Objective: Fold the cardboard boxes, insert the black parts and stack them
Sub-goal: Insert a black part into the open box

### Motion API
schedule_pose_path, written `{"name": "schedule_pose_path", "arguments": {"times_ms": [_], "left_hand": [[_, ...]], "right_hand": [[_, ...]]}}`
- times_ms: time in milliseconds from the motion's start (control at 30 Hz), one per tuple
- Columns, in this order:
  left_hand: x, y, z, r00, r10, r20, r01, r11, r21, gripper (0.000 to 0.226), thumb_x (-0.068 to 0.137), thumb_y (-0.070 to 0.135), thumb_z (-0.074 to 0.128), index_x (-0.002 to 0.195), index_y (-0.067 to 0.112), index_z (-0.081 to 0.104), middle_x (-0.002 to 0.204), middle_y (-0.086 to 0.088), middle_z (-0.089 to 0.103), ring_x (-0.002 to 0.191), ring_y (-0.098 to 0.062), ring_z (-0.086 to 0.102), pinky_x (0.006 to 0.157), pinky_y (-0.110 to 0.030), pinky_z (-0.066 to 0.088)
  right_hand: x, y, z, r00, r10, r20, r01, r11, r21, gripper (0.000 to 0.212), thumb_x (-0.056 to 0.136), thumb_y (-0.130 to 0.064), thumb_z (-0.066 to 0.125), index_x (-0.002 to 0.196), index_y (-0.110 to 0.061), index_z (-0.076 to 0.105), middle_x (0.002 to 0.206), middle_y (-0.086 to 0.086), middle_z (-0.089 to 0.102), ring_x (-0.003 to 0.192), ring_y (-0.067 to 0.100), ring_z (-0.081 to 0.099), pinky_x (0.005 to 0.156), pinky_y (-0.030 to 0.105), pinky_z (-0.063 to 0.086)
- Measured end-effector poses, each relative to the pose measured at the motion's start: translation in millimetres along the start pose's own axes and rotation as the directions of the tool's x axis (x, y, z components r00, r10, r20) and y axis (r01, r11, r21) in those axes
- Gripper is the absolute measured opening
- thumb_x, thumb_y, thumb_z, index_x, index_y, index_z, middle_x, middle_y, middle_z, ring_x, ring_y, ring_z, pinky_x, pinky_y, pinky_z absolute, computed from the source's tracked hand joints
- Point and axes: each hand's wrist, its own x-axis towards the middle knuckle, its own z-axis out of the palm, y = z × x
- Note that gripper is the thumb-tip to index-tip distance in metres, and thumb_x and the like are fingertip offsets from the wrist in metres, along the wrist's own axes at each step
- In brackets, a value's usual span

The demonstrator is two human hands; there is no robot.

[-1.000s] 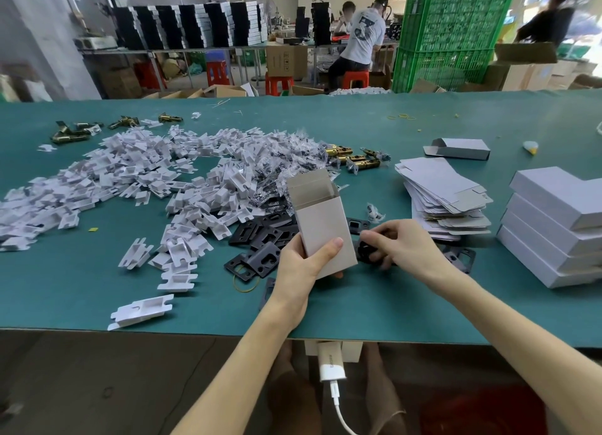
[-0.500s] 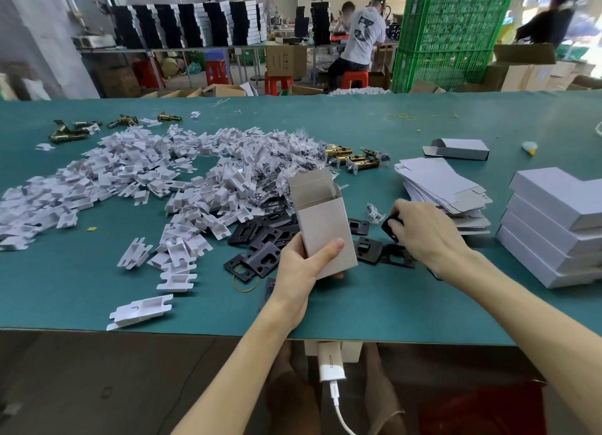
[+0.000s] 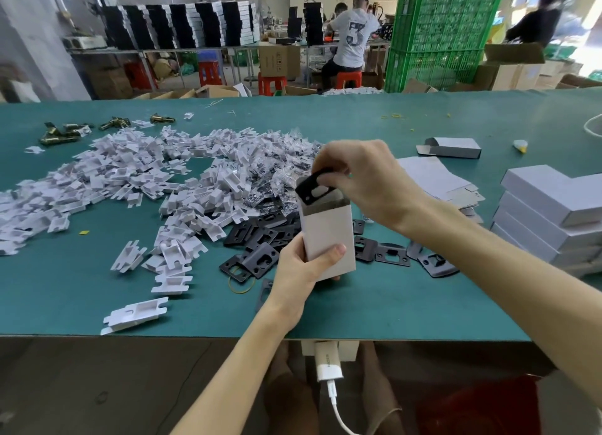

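While the left hand (image 3: 304,270) grips the folded cardboard box (image 3: 327,236) upright above the desk (image 3: 407,304) so its open top faces up, the right hand (image 3: 365,177) pinches a black part (image 3: 314,187) at that mouth, apparently to drop it in.

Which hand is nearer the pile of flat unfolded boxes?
Right. The right hand is just left of the flat boxes, pinching a black part over the open box; the left hand grips that box lower down, farther left.
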Motion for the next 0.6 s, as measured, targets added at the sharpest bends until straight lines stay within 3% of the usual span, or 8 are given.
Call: {"name": "schedule_pose_path", "arguments": {"times_ms": [133, 367, 467, 600], "left_hand": [[0, 1, 0, 1.0, -0.005, -0.022, 0.005, 1.0, -0.026, 0.05, 0.079, 0.025, 0.085, 0.123, 0.007, 0.067, 0.113, -0.015, 0.074, 0.093, -0.022, 0.071, 0.068, -0.033, 0.057], [1, 0, 0, 1.0, -0.001, -0.003, 0.001, 1.0, -0.014, 0.049, 0.078, 0.024, 0.085, 0.122, 0.01, 0.068, 0.112, -0.01, 0.076, 0.094, -0.022, 0.072, 0.069, -0.033, 0.058], [1, 0, 0, 1.0, -0.003, -0.002, 0.003, 1.0, -0.015, 0.048, 0.079, 0.024, 0.084, 0.122, 0.01, 0.068, 0.111, -0.01, 0.076, 0.094, -0.022, 0.072, 0.068, -0.033, 0.058], [1, 1, 0, 1.0, 0.0, 0.009, 0.0, 1.0, -0.013, 0.045, 0.083, 0.019, 0.084, 0.124, 0.008, 0.068, 0.113, -0.012, 0.075, 0.092, -0.021, 0.072, 0.067, -0.034, 0.058]], "right_hand": [[-4, 3, 4, 0.994, 0.053, 0.1, -0.049, 0.998, -0.046, 0.006, 0.09, -0.014, 0.075, 0.096, -0.012, 0.073, 0.091, 0.002, 0.074, 0.09, 0.02, 0.066, 0.088, 0.042, 0.052], [-8, 9, -7, 0.997, 0.079, 0.026, -0.079, 0.997, -0.005, 0.009, 0.09, -0.014, 0.076, 0.097, -0.018, 0.073, 0.091, -0.007, 0.068, 0.098, 0.016, 0.056, 0.097, 0.039, 0.042], [-9, 10, -5, 0.988, 0.062, 0.141, -0.039, 0.987, -0.157, 0.006, 0.091, -0.023, 0.075, 0.097, -0.023, 0.074, 0.093, -0.013, 0.07, 0.105, 0.014, 0.047, 0.106, 0.041, 0.026], [-13, 12, 0, 0.966, 0.085, 0.245, -0.027, 0.973, -0.23, 0.012, 0.098, -0.027, 0.066, 0.098, -0.027, 0.078, 0.094, -0.017, 0.066, 0.116, 0.015, 0.042, 0.11, 0.04, 0.017]]}}
